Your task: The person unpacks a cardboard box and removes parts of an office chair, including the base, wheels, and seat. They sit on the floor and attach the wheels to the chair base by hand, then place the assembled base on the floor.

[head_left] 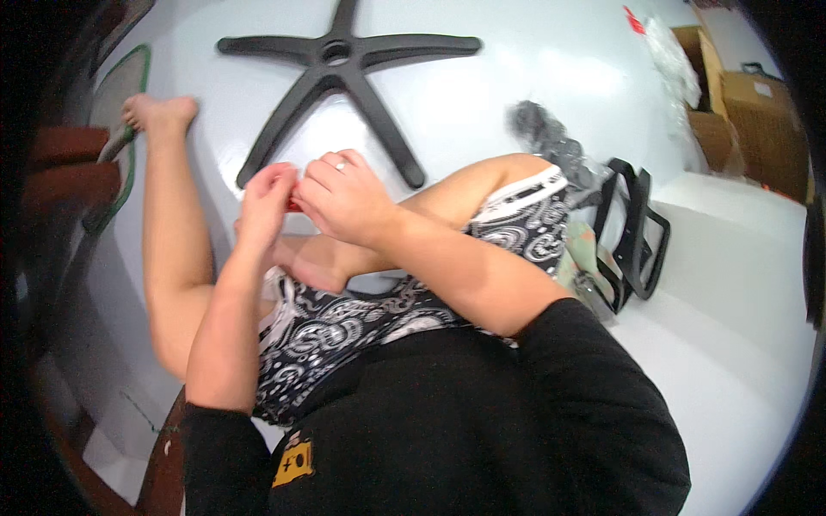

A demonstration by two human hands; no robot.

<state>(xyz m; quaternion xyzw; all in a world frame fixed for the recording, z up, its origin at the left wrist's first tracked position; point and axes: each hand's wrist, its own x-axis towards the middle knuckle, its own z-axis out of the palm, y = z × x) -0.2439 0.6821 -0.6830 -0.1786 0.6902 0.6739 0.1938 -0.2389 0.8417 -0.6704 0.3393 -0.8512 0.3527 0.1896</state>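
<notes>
My left hand (265, 205) and my right hand (351, 196) meet in front of me, above my bent leg. Both have their fingers closed. Between the fingertips shows a sliver of a small red object (295, 203), mostly hidden by the fingers; its kind cannot be made out. A ring sits on a finger of the right hand. Just beyond the hands, a black five-armed chair base (379, 53) lies on the floor, its two nearest arms reaching toward me.
To the right lie a grey bundle in clear plastic (551, 142) and black loop-shaped chair armrests (637, 232). Cardboard boxes (766, 120) and a crumpled clear plastic bag (673, 64) stand at the far right. A green-edged panel (129, 86) and dark red furniture (73, 172) are at the left.
</notes>
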